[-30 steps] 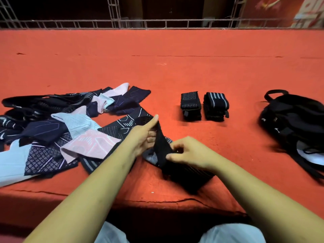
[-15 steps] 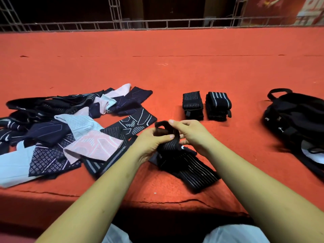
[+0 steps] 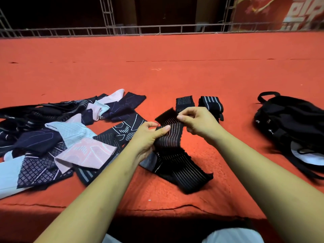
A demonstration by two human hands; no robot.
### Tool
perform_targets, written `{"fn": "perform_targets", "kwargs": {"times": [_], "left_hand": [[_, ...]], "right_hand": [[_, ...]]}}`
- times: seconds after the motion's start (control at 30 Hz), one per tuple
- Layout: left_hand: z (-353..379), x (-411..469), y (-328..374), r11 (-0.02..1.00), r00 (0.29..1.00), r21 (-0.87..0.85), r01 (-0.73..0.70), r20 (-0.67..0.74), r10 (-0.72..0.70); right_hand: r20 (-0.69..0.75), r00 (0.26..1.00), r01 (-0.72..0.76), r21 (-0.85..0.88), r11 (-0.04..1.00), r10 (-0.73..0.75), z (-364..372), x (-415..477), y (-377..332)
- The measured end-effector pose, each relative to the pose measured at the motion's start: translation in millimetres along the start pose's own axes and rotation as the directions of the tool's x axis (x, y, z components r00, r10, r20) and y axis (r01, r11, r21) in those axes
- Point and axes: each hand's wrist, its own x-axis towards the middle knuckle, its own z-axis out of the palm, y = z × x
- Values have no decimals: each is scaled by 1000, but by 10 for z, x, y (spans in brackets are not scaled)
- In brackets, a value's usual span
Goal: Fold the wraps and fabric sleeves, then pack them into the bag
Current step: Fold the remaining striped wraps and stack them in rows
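Observation:
A long black wrap with thin pale stripes (image 3: 172, 155) runs from the red surface up between my hands. My left hand (image 3: 148, 137) grips its middle, thumb on top. My right hand (image 3: 198, 122) pinches the wrap's fuzzy black end, lifted above the surface. Two rolled black wraps (image 3: 185, 102) (image 3: 211, 104) stand side by side just beyond my right hand. A loose heap of fabric sleeves (image 3: 57, 137) in navy, pink, pale blue and black spreads at the left. The black bag (image 3: 291, 123) lies at the right with its top handle up.
Everything lies on a red carpeted platform (image 3: 175, 71) whose front edge (image 3: 157, 210) runs just before my knees. A metal railing (image 3: 157, 29) closes the far side. A white item (image 3: 308, 158) shows at the bag's near side.
Both hands rose from the surface with the wrap. The end that was bunched between them is now drawn out, with my right hand pulling it up and to the right.

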Motion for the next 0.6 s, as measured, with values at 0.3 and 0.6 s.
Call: {"fn": "perform_targets", "kwargs": {"times": [0.3,0.6], "left_hand": [[40,-180,-166,988,886,152,33,453,-99],[34,-212,-134,993,886,109,43,456,-89]], "right_hand": [[-32,970,-209,394,895,241,-247,152,-127],[9,978,-181,528,829,208,-299,163,-103]]}}
